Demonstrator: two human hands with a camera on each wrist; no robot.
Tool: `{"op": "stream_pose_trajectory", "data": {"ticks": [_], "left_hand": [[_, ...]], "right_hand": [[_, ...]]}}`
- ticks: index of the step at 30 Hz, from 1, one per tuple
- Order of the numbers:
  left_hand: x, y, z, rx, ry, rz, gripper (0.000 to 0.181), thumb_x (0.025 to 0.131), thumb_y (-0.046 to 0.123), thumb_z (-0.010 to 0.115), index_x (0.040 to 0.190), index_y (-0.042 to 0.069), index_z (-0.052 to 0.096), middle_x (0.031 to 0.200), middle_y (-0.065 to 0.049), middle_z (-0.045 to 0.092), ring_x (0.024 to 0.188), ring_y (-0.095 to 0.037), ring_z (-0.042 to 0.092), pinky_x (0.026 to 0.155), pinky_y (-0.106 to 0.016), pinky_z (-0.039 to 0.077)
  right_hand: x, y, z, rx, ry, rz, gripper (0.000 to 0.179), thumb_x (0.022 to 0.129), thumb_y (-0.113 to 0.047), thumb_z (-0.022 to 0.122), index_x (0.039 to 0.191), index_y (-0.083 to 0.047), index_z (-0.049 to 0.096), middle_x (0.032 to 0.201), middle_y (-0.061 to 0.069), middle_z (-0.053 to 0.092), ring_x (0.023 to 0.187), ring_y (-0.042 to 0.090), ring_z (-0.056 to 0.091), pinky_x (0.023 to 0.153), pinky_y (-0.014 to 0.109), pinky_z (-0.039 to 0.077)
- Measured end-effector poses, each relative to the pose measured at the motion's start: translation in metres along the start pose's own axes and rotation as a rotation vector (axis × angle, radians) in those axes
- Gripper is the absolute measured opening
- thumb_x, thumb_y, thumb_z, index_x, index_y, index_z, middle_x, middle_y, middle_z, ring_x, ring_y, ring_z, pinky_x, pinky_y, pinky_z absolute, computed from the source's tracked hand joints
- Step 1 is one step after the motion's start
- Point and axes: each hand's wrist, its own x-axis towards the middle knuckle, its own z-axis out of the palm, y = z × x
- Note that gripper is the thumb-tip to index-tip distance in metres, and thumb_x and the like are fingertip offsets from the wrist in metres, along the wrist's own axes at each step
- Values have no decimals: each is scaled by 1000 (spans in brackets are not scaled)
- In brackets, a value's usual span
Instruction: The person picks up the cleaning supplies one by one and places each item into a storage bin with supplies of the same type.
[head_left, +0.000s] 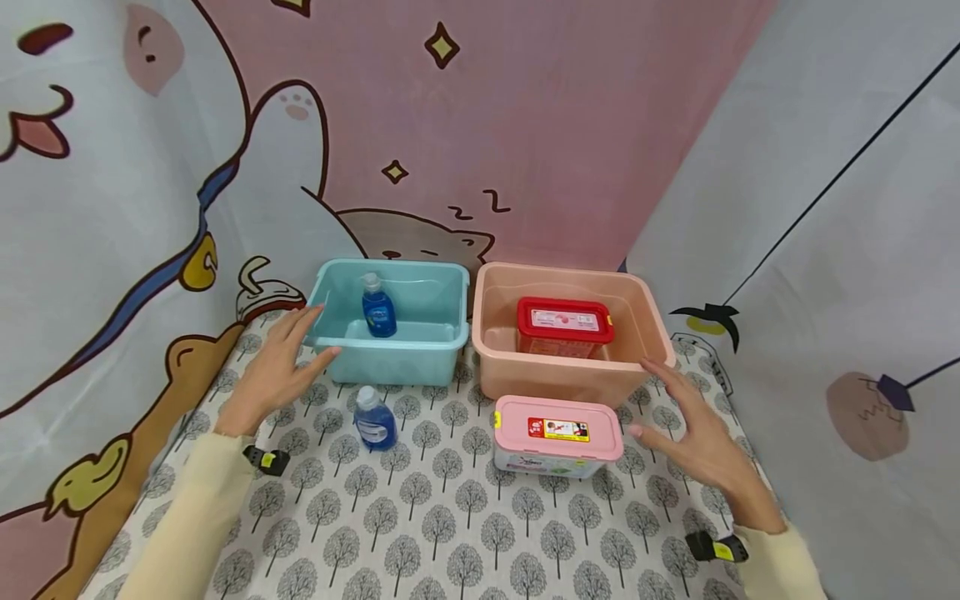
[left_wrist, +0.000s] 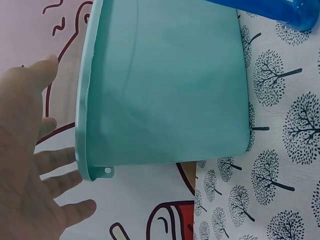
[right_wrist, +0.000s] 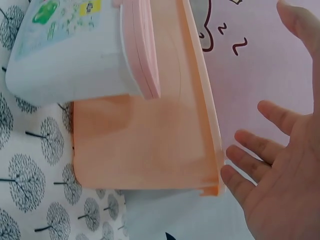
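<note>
Left hand (head_left: 276, 373): fingers spread, holding nothing; at the teal bin (head_left: 397, 364), contact unclear. Right hand (head_left: 693, 440): likewise spread, unladen; at the peach bin (head_left: 558, 379), contact unclear. Blue bottle (head_left: 379, 315): inside teal bin. Second bottle (head_left: 377, 425): on tree-print cloth (head_left: 442, 533). Red-lidded box (head_left: 564, 321): in peach bin, base hidden. Pink-lidded box (head_left: 555, 427): before peach bin, cropped in right wrist view.
</note>
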Motion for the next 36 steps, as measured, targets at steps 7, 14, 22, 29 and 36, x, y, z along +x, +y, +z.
{"op": "stream_pose_trajectory", "data": {"ticks": [7,14,22,29,36], "left_hand": [[5,1,3,11,16,17,78,101,55,58,162,16,30,163,-28,29,149,-52,29,110,-77,32],[8,0,9,41,13,2,74,101,56,57,158,13,38,161,-28,34,143,-54,38,106,-74,40],[7,2,13,62,105,54,52,101,38,66,140,4,59,144,-25,55,135,-48,48,104,-68,46],[5,6,15,71,189,91,39,99,32,71,121,0,70,123,-21,66,115,-43,61,89,-61,56],[5,7,18,77,229,91,34,95,31,76,114,2,73,113,-19,69,102,-40,66,76,-57,59]], "right_hand": [[-1,-7,7,31,8,-107,92,83,-18,86,160,-26,36,164,8,37,145,27,38,107,43,41],[-1,-5,20,4,-48,-101,90,84,-25,86,159,-23,37,163,5,40,139,26,43,104,43,45],[1,-1,31,62,-104,-68,90,84,-29,85,159,-19,36,164,14,37,145,43,39,106,68,40],[4,1,40,51,-120,-54,95,81,-39,88,158,-17,38,163,19,37,145,49,38,105,79,36],[6,6,51,59,-124,-103,97,78,-38,91,157,-17,40,159,19,41,145,48,38,105,80,33]]}}
